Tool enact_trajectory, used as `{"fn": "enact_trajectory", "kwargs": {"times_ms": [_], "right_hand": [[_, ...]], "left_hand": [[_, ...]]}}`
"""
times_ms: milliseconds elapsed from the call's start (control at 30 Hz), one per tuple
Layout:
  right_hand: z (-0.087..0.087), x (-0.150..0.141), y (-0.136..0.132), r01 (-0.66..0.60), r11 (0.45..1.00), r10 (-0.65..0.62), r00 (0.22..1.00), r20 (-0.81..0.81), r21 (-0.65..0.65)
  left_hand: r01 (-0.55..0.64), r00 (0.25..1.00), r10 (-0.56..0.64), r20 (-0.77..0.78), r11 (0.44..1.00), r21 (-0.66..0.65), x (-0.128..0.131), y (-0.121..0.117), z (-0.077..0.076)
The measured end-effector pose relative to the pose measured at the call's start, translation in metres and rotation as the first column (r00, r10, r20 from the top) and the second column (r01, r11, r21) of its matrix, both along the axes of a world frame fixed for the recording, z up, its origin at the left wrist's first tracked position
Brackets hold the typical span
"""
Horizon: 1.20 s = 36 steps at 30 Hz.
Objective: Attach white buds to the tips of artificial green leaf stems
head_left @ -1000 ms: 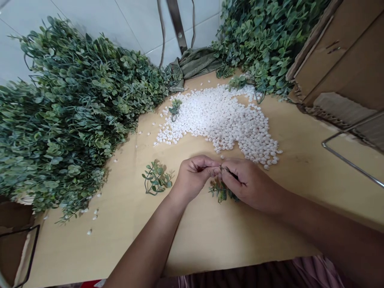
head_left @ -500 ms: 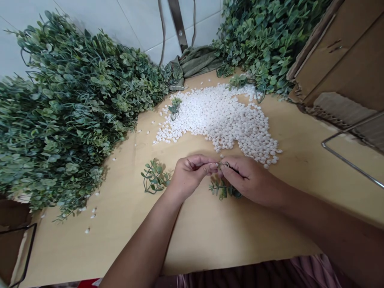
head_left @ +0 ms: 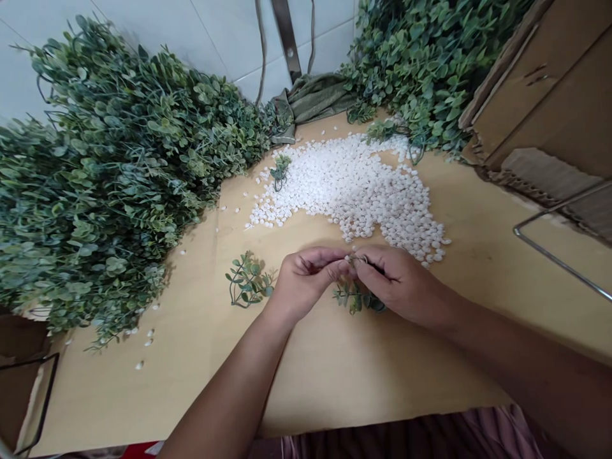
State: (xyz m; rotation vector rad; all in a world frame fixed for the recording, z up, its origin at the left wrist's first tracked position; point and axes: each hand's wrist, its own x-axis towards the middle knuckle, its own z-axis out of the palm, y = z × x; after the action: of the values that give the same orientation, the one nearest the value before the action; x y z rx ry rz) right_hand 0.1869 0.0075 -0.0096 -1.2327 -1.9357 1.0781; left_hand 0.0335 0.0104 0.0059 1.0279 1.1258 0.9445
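My left hand and my right hand meet fingertip to fingertip over the middle of the table. The right one pinches the stem of a green artificial leaf sprig, whose leaves hang below the fingers. Between the left thumb and finger is a small white piece, held against the stem end; the fingers cover most of it. A second leaf sprig lies on the table just left of my left hand. Beyond my hands spreads a heap of small white plastic pieces.
Large piles of artificial greenery stand at the left and the back right. A cardboard box and a bent metal rod are on the right. A dark green cloth lies at the back by the tiled wall.
Both hands stay nearly in place, with the fingertips pressed slightly closer together around the stem end. The view has shifted very slightly.
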Motion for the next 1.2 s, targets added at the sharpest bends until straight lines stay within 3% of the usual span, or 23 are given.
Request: {"fn": "enact_trajectory", "kwargs": {"times_ms": [233,600,933,1200], "right_hand": [[0.000,-0.001,0.000,0.017,0.999,-0.017,1.000,0.000,0.031],[0.006,-0.002,-0.002,-0.003,0.999,0.003,1.000,-0.005,0.049],[0.003,-0.002,-0.004,-0.006,0.996,0.005,1.000,0.013,0.090],[0.003,-0.003,-0.006,0.013,0.994,-0.016,0.999,0.032,0.106]], "left_hand": [[-0.066,0.998,0.066,0.002,0.997,-0.030,0.002,-0.003,-0.005],[0.000,1.000,-0.001,-0.016,0.998,-0.058,-0.002,0.001,-0.001],[-0.021,1.000,0.021,-0.010,0.999,-0.041,0.001,0.003,-0.003],[0.048,0.999,-0.047,0.017,0.997,-0.064,0.001,0.007,-0.003]]}}
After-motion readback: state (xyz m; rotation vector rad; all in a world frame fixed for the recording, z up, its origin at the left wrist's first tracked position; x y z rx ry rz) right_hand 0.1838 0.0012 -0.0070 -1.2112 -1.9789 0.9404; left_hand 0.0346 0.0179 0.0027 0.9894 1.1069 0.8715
